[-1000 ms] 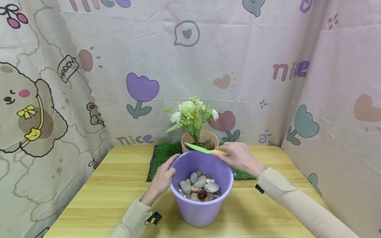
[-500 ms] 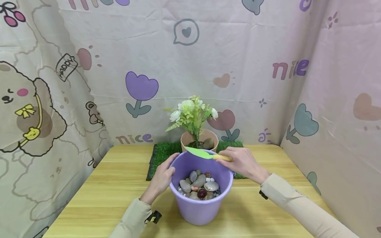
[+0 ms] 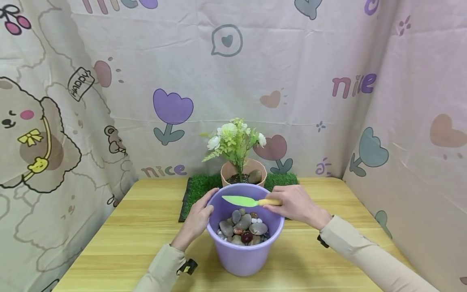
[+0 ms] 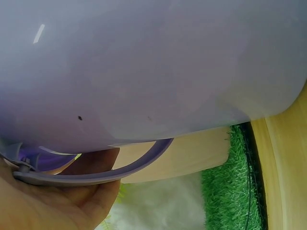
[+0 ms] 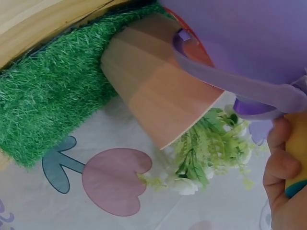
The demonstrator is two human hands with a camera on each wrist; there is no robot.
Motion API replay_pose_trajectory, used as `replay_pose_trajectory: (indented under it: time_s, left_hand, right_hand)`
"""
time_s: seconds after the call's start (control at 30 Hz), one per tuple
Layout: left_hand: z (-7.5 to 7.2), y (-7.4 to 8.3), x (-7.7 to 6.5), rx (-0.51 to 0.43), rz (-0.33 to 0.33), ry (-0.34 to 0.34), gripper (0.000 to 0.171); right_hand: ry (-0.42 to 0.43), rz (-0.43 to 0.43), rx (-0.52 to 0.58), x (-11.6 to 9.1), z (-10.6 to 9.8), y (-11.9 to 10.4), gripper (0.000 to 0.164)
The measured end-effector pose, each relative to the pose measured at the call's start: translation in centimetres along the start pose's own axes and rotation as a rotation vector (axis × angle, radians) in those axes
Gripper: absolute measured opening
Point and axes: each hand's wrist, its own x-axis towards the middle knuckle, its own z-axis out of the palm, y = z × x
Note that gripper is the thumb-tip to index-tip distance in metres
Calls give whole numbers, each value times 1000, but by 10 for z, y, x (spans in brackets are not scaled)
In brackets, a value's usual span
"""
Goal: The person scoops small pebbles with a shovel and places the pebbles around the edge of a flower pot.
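Note:
A purple bucket (image 3: 242, 259) stands on the table, with several smooth stones (image 3: 244, 221) of grey, white and dark red inside. My left hand (image 3: 197, 217) grips its left rim; in the left wrist view the fingers pass by the bucket's handle (image 4: 96, 178). My right hand (image 3: 293, 205) holds a small garden trowel (image 3: 240, 201) by its yellow handle (image 5: 298, 148). The trowel's green blade points left, over the bucket's opening and above the stones.
Behind the bucket, a pink flowerpot (image 3: 226, 175) with white flowers and green leaves (image 3: 233, 140) sits on an artificial grass mat (image 3: 204, 184). The wooden table (image 3: 146, 227) reaches to a printed cloth backdrop (image 3: 233, 81) at the back and sides.
My right hand has lowered the trowel, bringing its blade from in front of the flowerpot down to the bucket's opening. The left hand stays on the rim.

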Motion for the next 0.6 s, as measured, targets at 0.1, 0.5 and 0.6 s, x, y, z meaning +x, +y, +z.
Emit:
replay_pose_trajectory:
  time_s: [0.1, 0.5, 0.6]
  left_hand:
    - [0, 0, 0, 0, 1, 0, 60]
    - [0, 0, 0, -17, 6, -12, 62]
    - [0, 0, 0, -16, -5, -12, 62]
  right_hand:
    - [-50, -1, -7, 1, -2, -1, 13]
    - [-303, -38, -36, 15, -17, -7, 14]
    - [-360, -27, -43, 18, -18, -10, 14]
